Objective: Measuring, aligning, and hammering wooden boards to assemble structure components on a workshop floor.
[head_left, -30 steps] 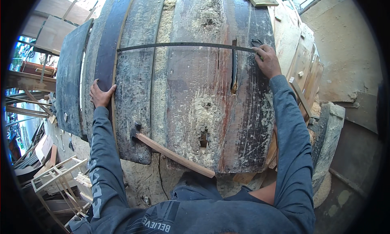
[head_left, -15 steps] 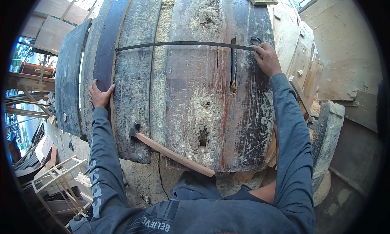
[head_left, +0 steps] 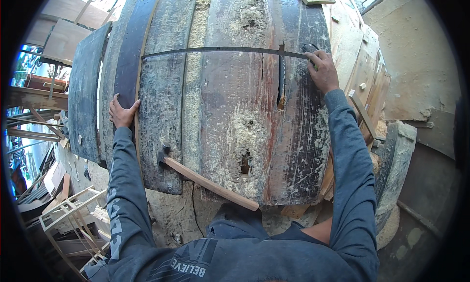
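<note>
A tape measure's dark blade (head_left: 225, 49) stretches across the worn workbench top (head_left: 230, 91). At its left end it meets the edge of a long dark plank (head_left: 131, 52) with a light wooden edge. My right hand (head_left: 323, 71) is closed round the tape measure's dark case (head_left: 310, 48) near the bench's right side; the fingers partly cover it. My left hand (head_left: 122, 112) spans the dark plank, thumb at its right edge and fingers at its left. A hammer (head_left: 210, 183) with a wooden handle lies near the front edge, its head toward the left.
A long slot (head_left: 281, 81) cuts the bench top, and a ragged hole (head_left: 245, 163) lies nearer me. Sawdust fills a groove (head_left: 196, 52). Wooden boards (head_left: 374, 98) lean at the right. A light wooden frame (head_left: 73, 208) stands on the floor at the lower left.
The view has shifted slightly. More of the tape measure's case shows beside my right hand. Both hands keep their holds, and the hammer stays where it lay.
</note>
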`<action>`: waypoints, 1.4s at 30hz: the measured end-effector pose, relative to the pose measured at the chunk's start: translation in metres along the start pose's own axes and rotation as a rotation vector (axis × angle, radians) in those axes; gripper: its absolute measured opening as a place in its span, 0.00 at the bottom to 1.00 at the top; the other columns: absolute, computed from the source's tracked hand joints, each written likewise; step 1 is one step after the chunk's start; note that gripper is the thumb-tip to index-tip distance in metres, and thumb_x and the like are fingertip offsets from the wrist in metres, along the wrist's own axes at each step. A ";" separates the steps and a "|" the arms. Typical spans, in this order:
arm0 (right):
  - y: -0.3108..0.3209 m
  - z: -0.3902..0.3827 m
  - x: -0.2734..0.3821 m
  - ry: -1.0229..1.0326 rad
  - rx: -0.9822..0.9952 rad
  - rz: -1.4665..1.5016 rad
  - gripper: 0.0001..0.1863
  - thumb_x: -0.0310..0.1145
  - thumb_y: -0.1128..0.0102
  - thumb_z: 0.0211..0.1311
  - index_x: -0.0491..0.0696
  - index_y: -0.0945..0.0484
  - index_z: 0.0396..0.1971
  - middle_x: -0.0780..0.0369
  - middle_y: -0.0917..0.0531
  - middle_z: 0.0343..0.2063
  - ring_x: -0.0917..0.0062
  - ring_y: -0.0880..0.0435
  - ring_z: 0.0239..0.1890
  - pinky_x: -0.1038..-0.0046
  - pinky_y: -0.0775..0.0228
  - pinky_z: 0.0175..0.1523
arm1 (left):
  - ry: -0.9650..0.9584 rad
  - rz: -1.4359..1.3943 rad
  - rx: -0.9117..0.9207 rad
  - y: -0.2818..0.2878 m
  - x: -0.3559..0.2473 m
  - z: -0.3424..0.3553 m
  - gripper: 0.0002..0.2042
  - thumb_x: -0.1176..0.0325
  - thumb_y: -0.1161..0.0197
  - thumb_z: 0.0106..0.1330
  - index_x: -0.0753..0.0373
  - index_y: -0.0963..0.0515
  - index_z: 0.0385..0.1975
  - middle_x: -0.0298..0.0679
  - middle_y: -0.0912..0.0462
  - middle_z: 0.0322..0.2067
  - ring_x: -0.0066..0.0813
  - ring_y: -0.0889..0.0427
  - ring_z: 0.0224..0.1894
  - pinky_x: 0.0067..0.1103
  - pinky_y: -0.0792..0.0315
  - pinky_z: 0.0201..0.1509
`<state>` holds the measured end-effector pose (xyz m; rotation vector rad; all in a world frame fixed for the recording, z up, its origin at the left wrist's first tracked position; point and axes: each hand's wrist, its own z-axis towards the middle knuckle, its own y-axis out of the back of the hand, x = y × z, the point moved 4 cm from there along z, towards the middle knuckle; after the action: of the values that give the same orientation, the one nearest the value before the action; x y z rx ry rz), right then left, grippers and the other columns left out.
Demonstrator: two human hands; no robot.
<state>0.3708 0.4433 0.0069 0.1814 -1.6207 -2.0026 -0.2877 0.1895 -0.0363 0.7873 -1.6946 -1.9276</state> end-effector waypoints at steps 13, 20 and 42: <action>0.047 -0.120 0.038 0.007 -0.160 0.001 0.22 0.22 0.35 0.54 0.53 0.17 0.51 0.59 0.21 0.46 0.62 0.24 0.50 0.63 0.25 0.56 | -0.020 -0.202 -0.139 -0.014 0.019 0.008 0.34 0.30 0.61 0.70 0.45 0.33 0.66 0.49 0.37 0.66 0.53 0.41 0.69 0.53 0.50 0.69; 0.035 -0.125 0.043 0.030 -0.151 -0.022 0.22 0.24 0.34 0.54 0.53 0.17 0.51 0.60 0.22 0.46 0.62 0.25 0.51 0.62 0.28 0.58 | -0.068 -0.184 -0.207 -0.024 0.026 0.014 0.28 0.38 0.64 0.75 0.44 0.30 0.64 0.47 0.33 0.64 0.51 0.36 0.67 0.50 0.48 0.69; 0.018 -0.120 0.053 0.019 -0.113 -0.002 0.20 0.26 0.35 0.54 0.51 0.17 0.50 0.58 0.22 0.46 0.61 0.26 0.52 0.58 0.31 0.60 | -0.026 -0.165 -0.215 -0.019 0.023 0.011 0.28 0.37 0.63 0.74 0.44 0.29 0.63 0.47 0.31 0.63 0.50 0.35 0.65 0.49 0.45 0.67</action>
<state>0.3837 0.3118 0.0048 0.1595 -1.4909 -2.0815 -0.3115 0.1851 -0.0572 0.8443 -1.4439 -2.1955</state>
